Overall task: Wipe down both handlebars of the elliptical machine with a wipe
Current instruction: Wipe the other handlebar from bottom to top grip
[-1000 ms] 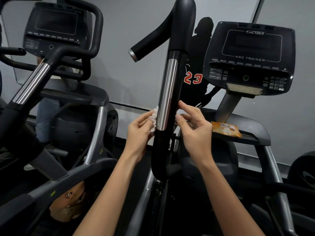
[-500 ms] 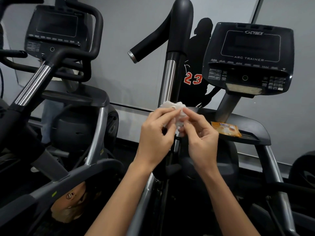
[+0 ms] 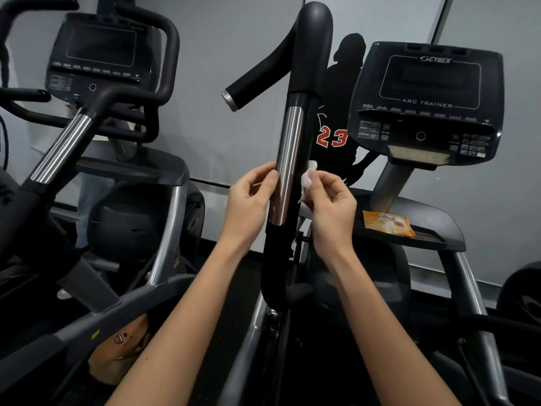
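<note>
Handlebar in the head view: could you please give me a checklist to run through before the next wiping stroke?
1. Wipe held: ok; the right hand pinches the wipe.
2. Wipe on the handlebar: cannot tell; it sits at the right edge of the chrome section, contact hidden.
3. Steadying by the left hand: cannot tell; its fingertips meet the chrome's left edge.
4. Path upward: ok; nothing hangs on the black grip.
5. Spare wipes: ok; the packet lies on the shelf at right.

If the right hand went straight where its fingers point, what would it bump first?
Probably the handlebar. The right hand pinches the wipe just beside its shiny part, though the depth is hard to judge.
</note>
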Available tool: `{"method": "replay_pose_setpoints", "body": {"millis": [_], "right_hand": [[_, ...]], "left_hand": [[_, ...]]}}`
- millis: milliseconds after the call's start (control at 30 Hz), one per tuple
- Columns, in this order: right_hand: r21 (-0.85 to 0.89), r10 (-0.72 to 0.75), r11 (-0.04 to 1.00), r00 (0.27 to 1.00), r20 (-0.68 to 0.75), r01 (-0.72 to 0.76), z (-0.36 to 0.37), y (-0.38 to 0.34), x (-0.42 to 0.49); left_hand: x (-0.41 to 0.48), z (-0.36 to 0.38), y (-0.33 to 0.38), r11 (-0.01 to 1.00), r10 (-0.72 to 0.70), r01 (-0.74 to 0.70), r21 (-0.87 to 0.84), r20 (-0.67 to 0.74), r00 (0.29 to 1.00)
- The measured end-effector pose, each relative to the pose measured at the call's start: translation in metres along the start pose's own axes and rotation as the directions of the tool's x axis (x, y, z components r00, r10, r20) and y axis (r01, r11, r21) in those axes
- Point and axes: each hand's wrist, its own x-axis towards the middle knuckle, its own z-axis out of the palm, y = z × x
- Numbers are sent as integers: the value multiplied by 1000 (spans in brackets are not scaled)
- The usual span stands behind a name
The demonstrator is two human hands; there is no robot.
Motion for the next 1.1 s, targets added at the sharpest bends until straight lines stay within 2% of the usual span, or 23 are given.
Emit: {"method": "replay_pose_setpoints", "body": {"millis": [100,167,233,300,367,467,533,633,733,800,933,1000,1100], "right_hand": [[-72,-31,997,999,15,32,-7,9,-13],[-232,-205,949,977,51,211,-11,16,-27],[-361,-408,828,903,137,429,-11,20,-32],[-399,-499,751,848,179,526,-6,17,-26],[-375,-445,807,887,124,457,-1,10,-14],[-247,-233,943,973,-11,223,5,-4,5],[-110,-85,990,996,-13,83,4,-4,11],[-101,-24,994,999,36,27,-3,5,3],[-181,-76,981,997,-2,74,-11,18,-23],[-258,-200,947,980,-4,192,-12,23,-37],[-394,-512,754,846,151,526,-3,25,-30],[-406,-547,728,825,143,553,4,21,-17],[-354,-501,801,864,45,483,11,11,0]], "left_hand": [[2,2,-2,993,-58,60,-101,28,998],[3,2,-3,983,-94,97,-154,30,995],[4,1,-4,978,-113,116,-172,30,993],[5,1,-3,977,-124,128,-172,38,992],[5,0,-3,974,-124,131,-184,46,991],[4,0,-3,976,-112,121,-183,60,992],[5,0,-4,976,-108,118,-182,62,992],[4,0,-5,974,-112,122,-192,61,992],[5,0,-6,972,-121,130,-195,55,991],[5,0,-6,973,-125,132,-189,48,991],[5,-1,-5,973,-145,149,-179,38,989],[5,-2,-5,969,-152,160,-187,55,987],[6,-3,-5,971,-139,150,-186,73,988]]}}
